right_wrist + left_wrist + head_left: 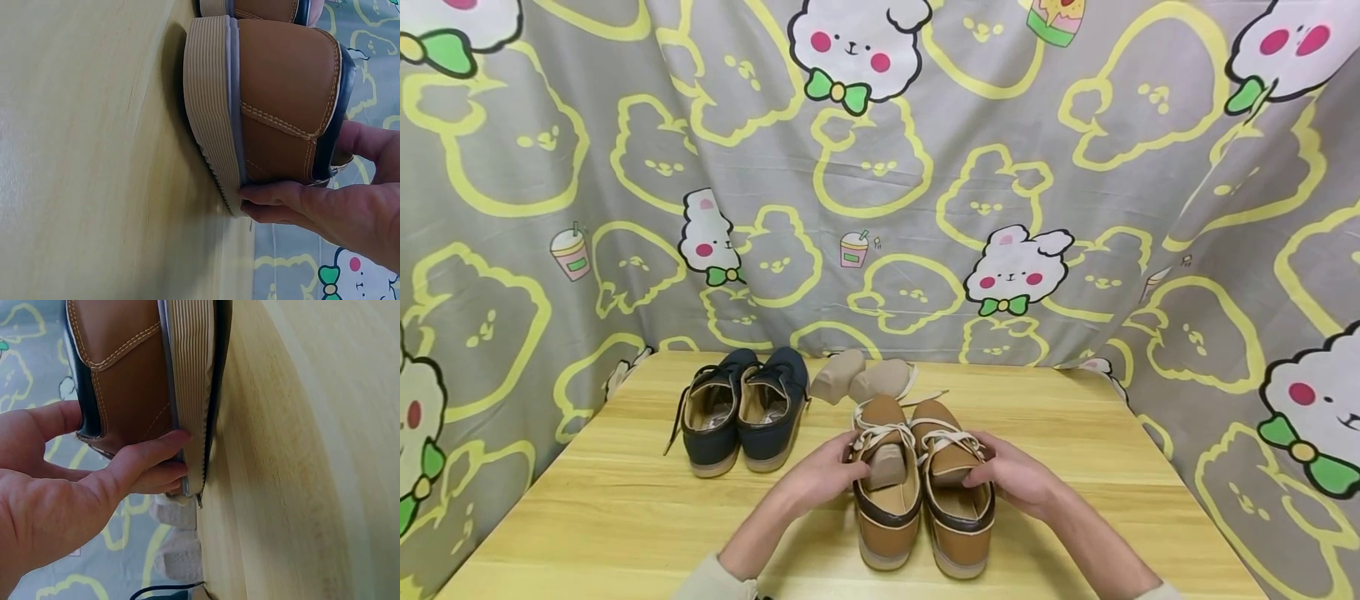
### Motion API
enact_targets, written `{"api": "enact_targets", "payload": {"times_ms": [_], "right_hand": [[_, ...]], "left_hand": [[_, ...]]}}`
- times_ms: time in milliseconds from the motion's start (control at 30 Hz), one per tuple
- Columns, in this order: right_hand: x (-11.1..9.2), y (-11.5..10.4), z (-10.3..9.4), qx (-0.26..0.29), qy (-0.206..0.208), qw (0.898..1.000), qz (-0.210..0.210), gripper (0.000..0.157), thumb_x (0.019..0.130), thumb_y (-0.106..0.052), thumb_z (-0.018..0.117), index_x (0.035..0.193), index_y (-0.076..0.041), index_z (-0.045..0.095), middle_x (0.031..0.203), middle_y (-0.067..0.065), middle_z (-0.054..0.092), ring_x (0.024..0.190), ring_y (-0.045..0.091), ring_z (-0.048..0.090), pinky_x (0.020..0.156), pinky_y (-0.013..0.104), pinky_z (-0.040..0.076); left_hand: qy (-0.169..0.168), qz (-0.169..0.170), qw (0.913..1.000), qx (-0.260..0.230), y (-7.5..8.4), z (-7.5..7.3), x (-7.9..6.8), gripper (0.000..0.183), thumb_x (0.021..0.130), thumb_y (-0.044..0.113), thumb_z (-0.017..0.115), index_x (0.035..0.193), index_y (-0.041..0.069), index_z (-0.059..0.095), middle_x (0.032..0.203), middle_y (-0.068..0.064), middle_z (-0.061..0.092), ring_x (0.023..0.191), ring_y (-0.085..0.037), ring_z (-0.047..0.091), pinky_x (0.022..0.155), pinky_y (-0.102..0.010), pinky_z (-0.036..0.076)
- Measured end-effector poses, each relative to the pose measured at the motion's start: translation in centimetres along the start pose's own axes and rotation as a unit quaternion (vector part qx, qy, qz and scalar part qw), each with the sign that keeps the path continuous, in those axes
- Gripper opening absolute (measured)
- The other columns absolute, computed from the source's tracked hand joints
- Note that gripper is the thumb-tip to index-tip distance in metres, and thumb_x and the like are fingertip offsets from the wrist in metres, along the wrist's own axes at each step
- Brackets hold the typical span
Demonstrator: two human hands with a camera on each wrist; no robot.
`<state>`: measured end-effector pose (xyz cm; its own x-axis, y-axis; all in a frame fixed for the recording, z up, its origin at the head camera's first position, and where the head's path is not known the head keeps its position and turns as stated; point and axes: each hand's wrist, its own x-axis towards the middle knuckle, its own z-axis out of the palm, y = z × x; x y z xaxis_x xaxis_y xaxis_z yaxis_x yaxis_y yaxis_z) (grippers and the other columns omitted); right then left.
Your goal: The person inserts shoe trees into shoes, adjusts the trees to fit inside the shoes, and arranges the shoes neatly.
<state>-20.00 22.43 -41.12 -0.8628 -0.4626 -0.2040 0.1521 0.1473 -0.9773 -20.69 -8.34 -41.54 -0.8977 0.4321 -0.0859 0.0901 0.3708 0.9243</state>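
Note:
A pair of brown lace-up shoes stands side by side on the wooden table, toes away from me. My left hand (831, 473) grips the left brown shoe (887, 533) by its outer side, the thumb at the opening and the fingers along the side near the sole (190, 394). On the other side, my right hand (1017, 475) holds the right brown shoe (961, 546) the same way, thumb inside the collar. White laces (946, 437) lie loose over both. A beige insert (887, 467) shows inside the left shoe; the right shoe's interior is partly shaded.
Dark navy shoes (767, 437) stand to the left on the wooden table (625, 517). Two beige shoe inserts (838, 375) lie behind the brown pair, near the back edge. A patterned grey curtain (910, 183) encloses the table at the back and sides.

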Motion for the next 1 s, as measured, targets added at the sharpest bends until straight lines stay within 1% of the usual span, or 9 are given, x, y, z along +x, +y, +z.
{"api": "enact_targets", "payload": {"times_ms": [67,167,300,400,533,667,733,833,1000], "right_hand": [[-0.1,0.02,-0.05,0.002,0.004,1.0,0.003,0.086,0.081,0.0,0.064,0.156,0.004,0.022,0.131,0.015,0.057,0.116,0.022,0.058,0.099,0.036,0.048],[-0.23,0.07,-0.05,0.005,0.007,1.0,0.001,0.088,0.08,0.002,0.062,0.157,0.006,0.019,0.133,0.016,0.056,0.117,0.021,0.056,0.1,0.035,0.046],[-0.4,0.06,0.09,0.015,0.023,1.0,0.005,0.09,0.079,0.005,0.06,0.158,0.008,0.016,0.131,0.016,0.056,0.113,0.02,0.057,0.1,0.035,0.046],[-0.45,0.04,0.25,0.02,0.033,0.999,0.005,0.089,0.079,0.006,0.058,0.157,0.009,0.015,0.133,0.018,0.054,0.113,0.02,0.057,0.101,0.036,0.045],[-0.46,0.1,0.4,0.017,0.035,0.999,0.0,0.087,0.079,0.007,0.056,0.157,0.01,0.016,0.137,0.021,0.053,0.117,0.022,0.057,0.104,0.038,0.044],[-0.45,0.16,0.51,0.012,0.036,0.999,-0.001,0.085,0.08,0.006,0.055,0.157,0.009,0.017,0.139,0.022,0.053,0.12,0.023,0.057,0.105,0.04,0.044],[-0.46,0.17,0.57,0.009,0.036,0.999,-0.001,0.085,0.081,0.006,0.055,0.157,0.008,0.018,0.141,0.023,0.052,0.122,0.025,0.056,0.107,0.042,0.043],[-0.48,0.21,0.65,0.005,0.038,0.999,-0.001,0.084,0.082,0.006,0.055,0.157,0.008,0.018,0.145,0.025,0.049,0.125,0.027,0.055,0.11,0.047,0.041],[-0.47,0.32,0.71,0.001,0.042,0.999,0.005,0.085,0.082,0.005,0.056,0.158,0.007,0.018,0.15,0.027,0.045,0.129,0.028,0.053,0.113,0.051,0.037]], "left_hand": [[-0.001,0.002,1.0,-0.005,-0.03,0.06,0.01,0.071,0.091,0.008,0.061,0.155,-0.004,0.033,0.135,-0.021,0.057,0.1,-0.02,0.059,0.082,-0.03,0.048],[-0.002,-0.001,0.9999,-0.014,-0.07,0.11,0.05,0.072,0.091,0.008,0.061,0.156,-0.005,0.031,0.13,-0.02,0.059,0.091,-0.018,0.059,0.077,-0.03,0.049],[0.001,-0.014,0.9997,-0.023,-0.05,0.16,0.07,0.075,0.09,0.008,0.061,0.156,-0.005,0.029,0.117,-0.017,0.062,0.076,-0.016,0.056,0.07,-0.032,0.049],[0.006,-0.023,0.9994,-0.027,0.0,0.23,0.01,0.078,0.088,0.008,0.063,0.157,-0.004,0.029,0.109,-0.015,0.062,0.072,-0.015,0.054,0.068,-0.032,0.048],[0.006,-0.035,0.9981,-0.051,0.08,0.39,-0.13,0.082,0.085,0.006,0.063,0.157,-0.004,0.027,0.11,-0.016,0.063,0.071,-0.016,0.056,0.066,-0.031,0.048],[0.0,-0.042,0.9963,-0.075,0.07,0.42,-0.18,0.084,0.083,0.005,0.063,0.158,-0.004,0.025,0.112,-0.017,0.064,0.066,-0.016,0.054,0.063,-0.029,0.047],[-0.001,-0.042,0.9961,-0.078,0.01,0.4,-0.16,0.085,0.083,0.005,0.063,0.158,-0.004,0.025,0.111,-0.016,0.064,0.064,-0.015,0.052,0.061,-0.028,0.045],[-0.002,-0.041,0.9958,-0.082,-0.07,0.43,-0.15,0.085,0.083,0.005,0.062,0.158,-0.003,0.025,0.113,-0.016,0.064,0.065,-0.015,0.053,0.062,-0.028,0.046],[-0.004,-0.038,0.9955,-0.087,-0.07,0.46,-0.3,0.085,0.083,0.003,0.061,0.158,-0.005,0.023,0.112,-0.017,0.065,0.065,-0.016,0.052,0.063,-0.03,0.046]]}}
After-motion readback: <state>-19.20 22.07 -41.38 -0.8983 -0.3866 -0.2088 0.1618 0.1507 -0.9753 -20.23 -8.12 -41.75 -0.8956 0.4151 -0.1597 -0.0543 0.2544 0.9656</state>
